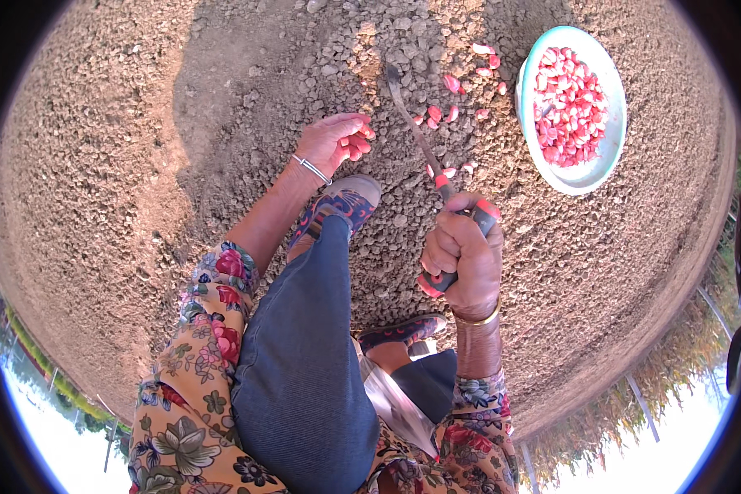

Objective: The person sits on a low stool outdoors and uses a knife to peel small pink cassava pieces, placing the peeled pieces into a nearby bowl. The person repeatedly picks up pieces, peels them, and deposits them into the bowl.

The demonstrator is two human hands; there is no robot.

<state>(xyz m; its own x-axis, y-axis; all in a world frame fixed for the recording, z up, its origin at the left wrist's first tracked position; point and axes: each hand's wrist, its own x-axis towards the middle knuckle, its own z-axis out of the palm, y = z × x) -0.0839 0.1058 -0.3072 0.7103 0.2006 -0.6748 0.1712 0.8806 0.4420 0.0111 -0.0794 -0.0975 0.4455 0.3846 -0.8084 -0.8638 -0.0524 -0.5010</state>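
My right hand (466,250) is wrapped around the grey and red handle of a narrow-bladed hand digging tool (415,128). The slightly bent metal shaft points away from me, its flattened tip at the loose soil. Further left, my left hand (334,141) is just above the ground with red-pink cloves (365,131), apparently garlic, between its fingers; how many is hidden. Several similar loose cloves (434,113) lie scattered on the soil right of the shaft. Beyond them stands a pale green-rimmed basin (614,123) holding a heap of red-pink cloves (568,111).
Cloddy brown soil (234,123) spreads all around, partly in shadow. My patterned left shoe (339,200) is close below my left hand, and the right shoe (404,328) is further back. Poles and dry plants (667,364) line the field's edge at lower right.
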